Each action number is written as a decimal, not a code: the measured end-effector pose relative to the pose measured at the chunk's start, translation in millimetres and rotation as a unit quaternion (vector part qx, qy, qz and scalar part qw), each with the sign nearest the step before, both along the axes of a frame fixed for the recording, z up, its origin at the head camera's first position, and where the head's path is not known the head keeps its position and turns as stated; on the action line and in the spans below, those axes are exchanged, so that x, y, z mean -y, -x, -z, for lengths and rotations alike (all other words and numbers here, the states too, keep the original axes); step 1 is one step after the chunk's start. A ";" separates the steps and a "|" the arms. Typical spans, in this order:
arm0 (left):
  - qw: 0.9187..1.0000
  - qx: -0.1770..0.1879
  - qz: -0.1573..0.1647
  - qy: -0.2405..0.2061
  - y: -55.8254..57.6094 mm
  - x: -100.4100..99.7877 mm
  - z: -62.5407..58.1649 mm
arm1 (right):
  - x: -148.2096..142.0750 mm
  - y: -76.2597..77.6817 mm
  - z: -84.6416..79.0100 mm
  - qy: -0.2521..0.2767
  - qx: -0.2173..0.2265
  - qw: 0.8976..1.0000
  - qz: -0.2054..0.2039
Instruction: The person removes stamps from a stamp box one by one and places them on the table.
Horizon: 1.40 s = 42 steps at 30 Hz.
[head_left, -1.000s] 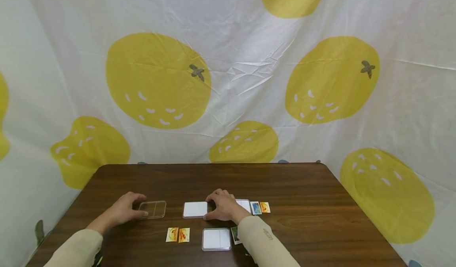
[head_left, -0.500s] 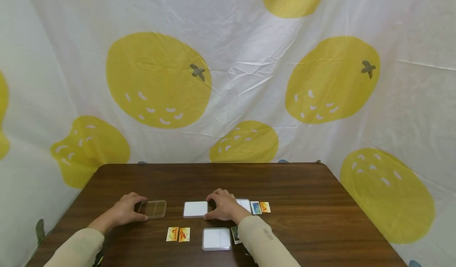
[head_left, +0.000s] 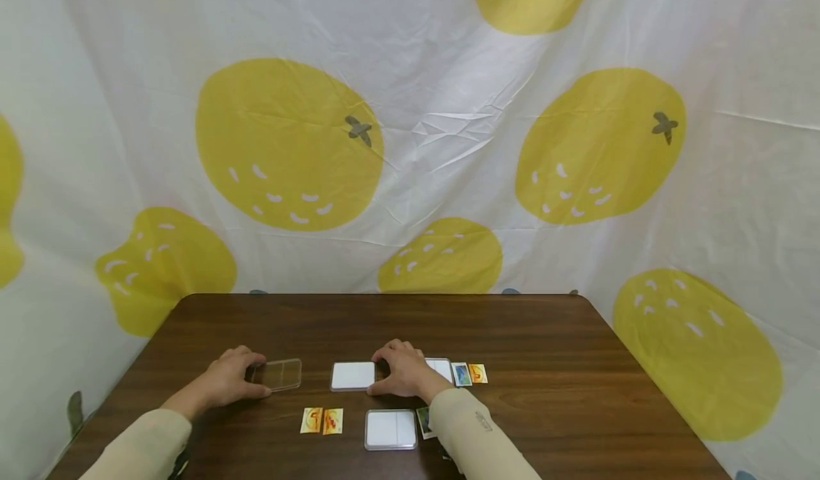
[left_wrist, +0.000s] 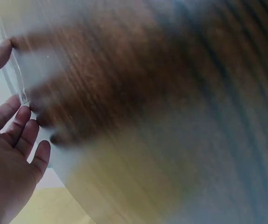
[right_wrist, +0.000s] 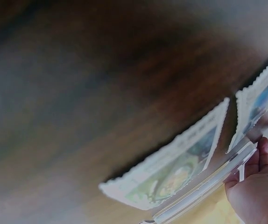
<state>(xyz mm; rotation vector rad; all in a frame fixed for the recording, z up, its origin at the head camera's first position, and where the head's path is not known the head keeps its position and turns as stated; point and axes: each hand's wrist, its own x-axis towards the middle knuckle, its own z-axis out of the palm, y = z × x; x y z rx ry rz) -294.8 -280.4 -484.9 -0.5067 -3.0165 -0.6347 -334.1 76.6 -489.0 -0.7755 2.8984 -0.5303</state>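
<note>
Nearest the person a white-lined clear case (head_left: 389,429) lies untouched, with two orange stamp-edged cards (head_left: 322,421) just to its left; beyond them the left hand (head_left: 228,381) curls thumb and fingers round the near-left edge of the empty clear lid (head_left: 277,375), seemingly mid-lift, while the right hand (head_left: 400,373) rests with curled fingers on another clear case (head_left: 440,368), just beside the white tray (head_left: 353,375). I judge the step to be pairing lid with tray; next the lid wants carrying level across to the tray, and two more cards (head_left: 470,374) lie further right on the table (head_left: 576,387).
</note>
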 end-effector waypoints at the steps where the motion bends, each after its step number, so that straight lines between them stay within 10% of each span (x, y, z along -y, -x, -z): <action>1: 1.000 0.002 -0.002 0.001 -0.5 -0.4 -0.4 | 0.2 0.0 0.2 -0.001 0.001 1.000 0.000; 42: 0.999 -0.009 0.008 -0.030 1.5 -38.3 -15.2 | -1.0 0.3 -3.4 0.022 0.013 1.000 -0.002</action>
